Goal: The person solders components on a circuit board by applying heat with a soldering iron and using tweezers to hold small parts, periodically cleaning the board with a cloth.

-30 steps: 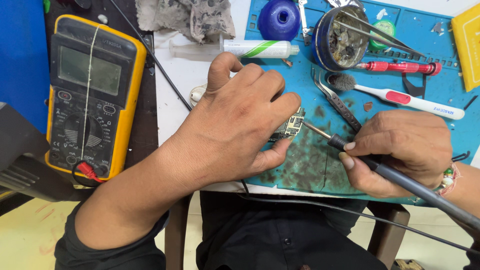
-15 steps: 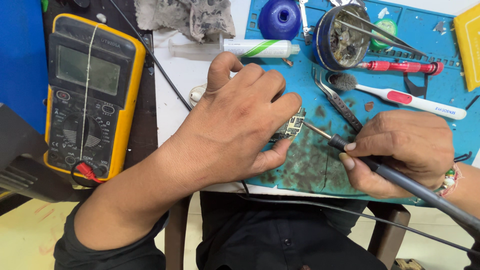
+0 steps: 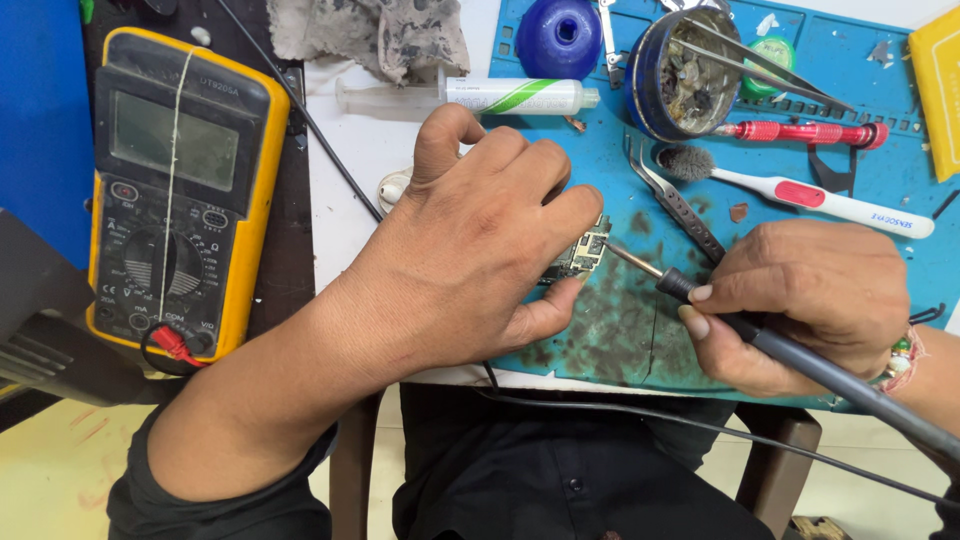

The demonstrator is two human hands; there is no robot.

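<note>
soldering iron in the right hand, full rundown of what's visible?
The soldering iron has a thin bare metal tip, a short black collar and a long grey handle that runs off toward the lower right. It lies at a shallow slant over the stained blue mat. The right hand grips it pen-style near the collar. Its tip meets the small circuit board pinned under the left hand.

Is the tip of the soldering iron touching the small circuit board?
Touching. In the head view, the soldering iron in the right hand ends its tip right at the edge of the circuit board, no gap visible.
</note>
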